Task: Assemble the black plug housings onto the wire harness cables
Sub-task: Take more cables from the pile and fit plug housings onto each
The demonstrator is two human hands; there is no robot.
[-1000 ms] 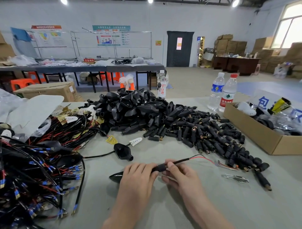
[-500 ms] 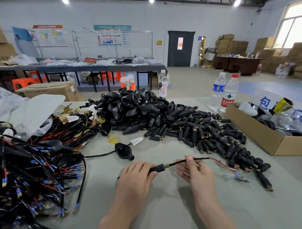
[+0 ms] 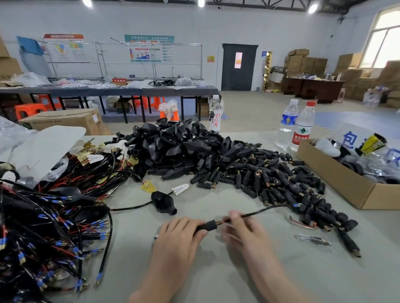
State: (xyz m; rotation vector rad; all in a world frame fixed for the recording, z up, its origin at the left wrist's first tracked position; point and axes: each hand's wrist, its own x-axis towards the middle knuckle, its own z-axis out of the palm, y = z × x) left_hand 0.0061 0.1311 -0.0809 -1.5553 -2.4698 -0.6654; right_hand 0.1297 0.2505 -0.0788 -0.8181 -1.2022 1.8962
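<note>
Right grip [image 3: 244,233] slid nearer, pinching cable [image 3: 256,213], left grip [image 3: 179,240] clamps plug housing [image 3: 208,226], 京白开 bottle [image 3: 215,117]

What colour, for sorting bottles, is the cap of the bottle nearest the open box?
Red cap, head view.

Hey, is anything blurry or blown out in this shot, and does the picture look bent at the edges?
Head view: the right hand is smeared by motion blur, its grip unreadable; the left hand and the black plug housing it grips are sharp. Same view: the window at top right is blown out, a ceiling lamp glares, and the wide lens bends lines near the edges.
</note>
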